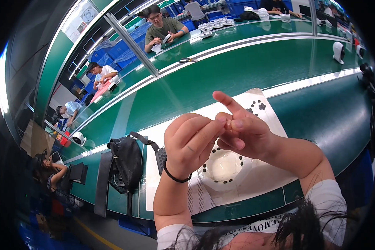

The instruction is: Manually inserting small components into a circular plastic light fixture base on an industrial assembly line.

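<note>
Mid-frame, the left hand (pixel 190 144) and right hand (pixel 242 130) meet with fingertips pressed together; whatever they pinch is too small to make out, and the right index finger sticks straight up. Beneath them sits a white round part (pixel 225 167) ringed with dark dots, partly hidden by the hands, on a white sheet (pixel 254 175) whose near edge is cut off by the forearms. Left of it lies a black bag (pixel 127 160). The green bench (pixel 329 112) lies open toward the right.
</note>
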The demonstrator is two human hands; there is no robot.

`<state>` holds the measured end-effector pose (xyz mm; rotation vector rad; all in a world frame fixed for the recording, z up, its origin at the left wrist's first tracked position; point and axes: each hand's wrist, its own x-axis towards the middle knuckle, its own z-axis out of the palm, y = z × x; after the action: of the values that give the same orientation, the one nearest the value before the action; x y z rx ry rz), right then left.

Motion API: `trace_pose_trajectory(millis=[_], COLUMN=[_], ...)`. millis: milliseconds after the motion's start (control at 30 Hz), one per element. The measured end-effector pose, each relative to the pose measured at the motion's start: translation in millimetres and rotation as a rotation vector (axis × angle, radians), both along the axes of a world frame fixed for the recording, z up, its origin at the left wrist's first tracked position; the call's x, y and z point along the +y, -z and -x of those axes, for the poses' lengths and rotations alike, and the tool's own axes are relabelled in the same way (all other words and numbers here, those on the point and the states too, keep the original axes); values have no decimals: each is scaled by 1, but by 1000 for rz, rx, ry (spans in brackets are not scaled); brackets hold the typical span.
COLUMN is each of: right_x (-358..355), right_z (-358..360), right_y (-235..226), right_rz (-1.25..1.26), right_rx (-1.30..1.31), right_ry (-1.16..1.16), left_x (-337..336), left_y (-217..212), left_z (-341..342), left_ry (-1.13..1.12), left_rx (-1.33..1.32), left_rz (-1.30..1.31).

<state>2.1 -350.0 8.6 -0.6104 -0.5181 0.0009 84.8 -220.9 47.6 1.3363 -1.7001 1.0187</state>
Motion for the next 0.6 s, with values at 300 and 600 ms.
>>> trace_pose_trajectory(millis=[300,600], right_x=[-3,-4], right_z=[-1,0], right_y=[-4,-5], right_rz=[-67,-53], right_rx=[-40,-22], right_ry=[2,36], left_x=[-1,-3], left_y=[3,2], left_z=[-1,3], left_ry=[-2,-30], left_rx=[17,34], left_rz=[1,19])
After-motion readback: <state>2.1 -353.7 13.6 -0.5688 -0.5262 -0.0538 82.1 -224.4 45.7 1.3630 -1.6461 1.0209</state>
